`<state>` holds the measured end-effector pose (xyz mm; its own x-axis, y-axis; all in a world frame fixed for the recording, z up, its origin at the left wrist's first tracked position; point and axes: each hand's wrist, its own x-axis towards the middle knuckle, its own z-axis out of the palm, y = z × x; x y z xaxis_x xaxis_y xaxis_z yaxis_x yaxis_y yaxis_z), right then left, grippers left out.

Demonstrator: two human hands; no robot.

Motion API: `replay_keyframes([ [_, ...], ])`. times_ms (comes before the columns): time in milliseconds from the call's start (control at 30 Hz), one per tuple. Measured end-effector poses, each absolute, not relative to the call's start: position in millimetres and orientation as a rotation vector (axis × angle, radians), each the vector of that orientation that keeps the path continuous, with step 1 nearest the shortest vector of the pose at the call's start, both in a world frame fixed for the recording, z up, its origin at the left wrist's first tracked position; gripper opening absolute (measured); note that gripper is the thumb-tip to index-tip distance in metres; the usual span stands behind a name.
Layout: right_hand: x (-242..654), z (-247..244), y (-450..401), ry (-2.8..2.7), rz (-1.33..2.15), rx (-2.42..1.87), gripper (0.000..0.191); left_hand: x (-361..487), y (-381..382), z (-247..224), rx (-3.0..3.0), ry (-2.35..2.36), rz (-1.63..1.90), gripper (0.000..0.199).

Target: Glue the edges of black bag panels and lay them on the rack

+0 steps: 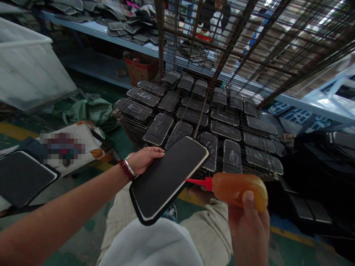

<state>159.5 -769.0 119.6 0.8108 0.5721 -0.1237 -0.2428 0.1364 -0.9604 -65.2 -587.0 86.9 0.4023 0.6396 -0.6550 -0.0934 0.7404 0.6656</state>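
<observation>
My left hand (pixel 146 159) grips the upper left edge of a black padded panel (pixel 169 177) with rounded corners and a pale line along its rim. The panel is tilted above my lap. In my right hand (pixel 249 225) is a squeeze bottle (pixel 238 188) of amber liquid, lying on its side with the thumb pressed on it. Its red nozzle points left, and the tip is at the panel's right edge; whether it touches I cannot tell. Beyond the panel, many similar black panels (pixel 194 115) lie in rows on a wire rack.
The rack's upright wire frame (pixel 233 40) rises behind the rows. A blue-edged shelf (pixel 97 35) with more dark pieces runs along the back, a cardboard box (pixel 141 68) beneath. At left are a white bin (pixel 36 62) and another black panel (pixel 24 179). Dark panels are stacked at right.
</observation>
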Motion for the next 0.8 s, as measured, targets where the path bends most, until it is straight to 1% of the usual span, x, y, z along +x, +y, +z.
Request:
replay_keyframes([
  [333, 143.2, 110.6, -785.0, -0.380, 0.709, -1.303, 0.054, -64.7, -587.8, 85.9, 0.554, 1.103, 0.549, 0.008],
  [600, 127.9, 116.4, -792.1, -0.404, 0.814, -1.258, 0.053, -66.6, -586.4, 82.2, 0.542, 1.112, 0.619, 0.010],
  [800, 122.3, 111.0, -795.1, -0.457, 0.805, -1.209, 0.055, -67.2, -582.6, 78.1, 0.519, 1.141, 0.674, 0.011],
])
